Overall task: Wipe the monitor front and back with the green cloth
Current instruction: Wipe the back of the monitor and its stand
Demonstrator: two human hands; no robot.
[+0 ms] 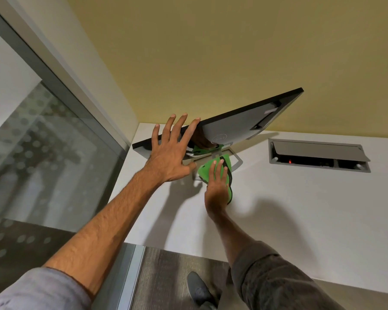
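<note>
The monitor [240, 124] is standing on the white desk [300, 209] near the far wall and is showing its grey back. The left hand [173, 151] is resting on its top edge with straight, spread fingers. The right hand [216, 186] is pressing flat, with straight fingers, on the green cloth [205, 170], which is lying over the stand base [236, 163] just under the monitor.

Viewing the monitor [233, 124] from behind: standing on the white worktop [300, 209] near the wall [233, 52], leaning steeply on an open silver stand [238, 162], showing a glossy grey back with a round logo (black front facing away). Lying partly over the stand's base, spreading flat, showing dark trim: the green cloth [205, 170].
</note>
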